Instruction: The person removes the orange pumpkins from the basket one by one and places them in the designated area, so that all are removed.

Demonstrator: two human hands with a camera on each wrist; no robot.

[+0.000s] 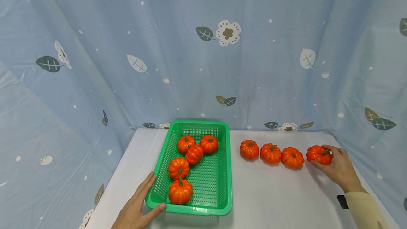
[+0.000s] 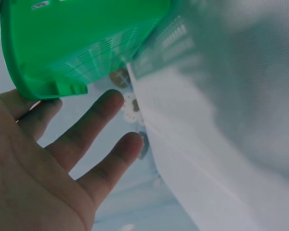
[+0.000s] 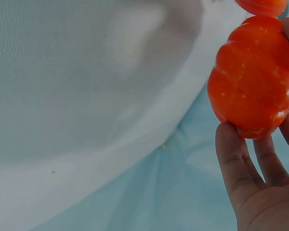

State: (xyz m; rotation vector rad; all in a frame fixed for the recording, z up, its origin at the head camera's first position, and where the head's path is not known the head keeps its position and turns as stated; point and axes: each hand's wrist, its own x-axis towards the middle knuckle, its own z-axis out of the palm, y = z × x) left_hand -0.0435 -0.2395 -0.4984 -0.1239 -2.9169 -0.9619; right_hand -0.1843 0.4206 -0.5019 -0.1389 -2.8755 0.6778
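At the right end of a row of small orange toy pumpkins, my right hand [image 1: 341, 167] holds one pumpkin [image 1: 319, 155] between thumb and fingers. The right wrist view shows this ribbed, glossy pumpkin [image 3: 255, 79] gripped at its sides, its green stem partly hidden. My left hand [image 1: 136, 204] rests at the near left corner of a green plastic basket [image 1: 225, 172]. Its thumb touches the front rim and its fingers lie along the left side. In the left wrist view the fingers [image 2: 94, 125] are spread and fairly straight beside the basket wall. Several pumpkins [image 1: 180, 191] lie inside the basket.
Three more pumpkins, the nearest to my right hand being this one [image 1: 292, 158], stand in a row right of the basket on the white table [image 1: 264, 197]. A blue patterned curtain [image 1: 190, 63] hangs behind and at both sides. A small black object [image 1: 342, 201] is by my right wrist.
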